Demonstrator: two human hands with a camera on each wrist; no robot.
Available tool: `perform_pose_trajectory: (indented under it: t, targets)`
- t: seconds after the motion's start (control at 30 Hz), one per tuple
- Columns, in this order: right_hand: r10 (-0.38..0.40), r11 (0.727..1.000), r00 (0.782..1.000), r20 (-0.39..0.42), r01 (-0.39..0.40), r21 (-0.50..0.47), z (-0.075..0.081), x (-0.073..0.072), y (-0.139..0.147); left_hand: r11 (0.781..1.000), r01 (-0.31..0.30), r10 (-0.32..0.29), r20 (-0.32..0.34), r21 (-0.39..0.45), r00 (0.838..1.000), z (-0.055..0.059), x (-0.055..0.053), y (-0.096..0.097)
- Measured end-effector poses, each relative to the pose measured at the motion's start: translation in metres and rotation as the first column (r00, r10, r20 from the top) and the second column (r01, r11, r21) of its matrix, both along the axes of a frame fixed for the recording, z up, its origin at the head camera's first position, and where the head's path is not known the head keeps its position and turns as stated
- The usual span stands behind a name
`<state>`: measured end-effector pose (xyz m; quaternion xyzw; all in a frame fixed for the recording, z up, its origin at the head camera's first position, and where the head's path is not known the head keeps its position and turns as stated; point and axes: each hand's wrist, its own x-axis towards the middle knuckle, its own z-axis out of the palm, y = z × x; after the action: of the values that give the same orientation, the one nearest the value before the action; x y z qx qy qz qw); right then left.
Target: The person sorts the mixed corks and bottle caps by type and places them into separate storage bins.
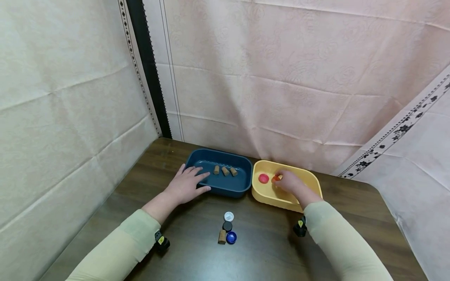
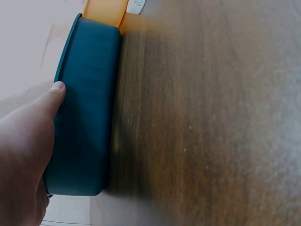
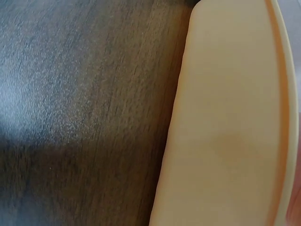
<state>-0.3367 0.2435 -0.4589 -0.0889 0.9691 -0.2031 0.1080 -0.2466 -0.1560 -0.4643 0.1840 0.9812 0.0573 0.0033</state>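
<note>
My left hand [image 1: 186, 184] lies over the left front edge of a dark blue tray [image 1: 225, 191], fingers spread and straight. In the left wrist view the thumb touches the tray's outer wall near its rim. Three corks [image 1: 225, 171] lie inside this tray. Reaching into the yellow tray [image 1: 274, 202], my right hand [image 1: 290, 182] pinches an orange-red bottle cap [image 1: 275, 179] between thumb and fingers, at the tray floor. A pinkish-red bottle cap [image 1: 263, 178] lies to its left. The right wrist view shows mostly the yellow tray's outer wall, with the fingers hidden.
In front of the trays, a white cap [image 1: 229, 216], a black cap [image 1: 227, 226], a blue cap [image 1: 231, 237] and a cork [image 1: 222, 237] lie clustered on the wooden table [image 1: 260, 249]. Cloth curtains [image 1: 281, 78] hang behind the table and along both sides.
</note>
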Motion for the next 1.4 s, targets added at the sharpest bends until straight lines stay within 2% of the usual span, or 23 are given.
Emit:
perform_pose_trajectory:
  t: [0.3,0.5,0.73,0.93,1.13,1.4]
  targets:
    - [-0.027,0.999,1.0,0.015,0.027,-0.02,0.001,0.002,0.003,1.0,0.002,-0.002,0.007,0.001,1.0,0.001,-0.001,0.003]
    - [-0.053,0.996,0.998,0.019,0.054,-0.069,0.009,0.007,0.008,1.0,0.007,-0.007,-0.011,0.017,1.0,-0.001,-0.003,0.003]
    - [-0.126,0.973,0.99,0.064,0.136,-0.188,0.021,0.021,0.009,1.0,0.0,0.001,-0.022,0.023,1.0,-0.002,0.0,0.001]
    - [-0.137,0.951,0.991,0.002,0.132,-0.28,0.031,0.04,0.005,1.0,-0.004,0.004,-0.019,0.017,1.0,-0.003,-0.001,0.001]
    - [-0.114,0.936,0.992,-0.06,0.087,-0.341,0.037,0.068,-0.005,1.0,-0.004,0.004,-0.018,0.021,1.0,-0.005,-0.001,0.001]
    - [-0.052,0.939,0.988,-0.142,0.0,-0.343,0.038,0.103,-0.021,0.999,-0.006,0.006,-0.009,0.035,1.0,-0.005,-0.003,0.0]
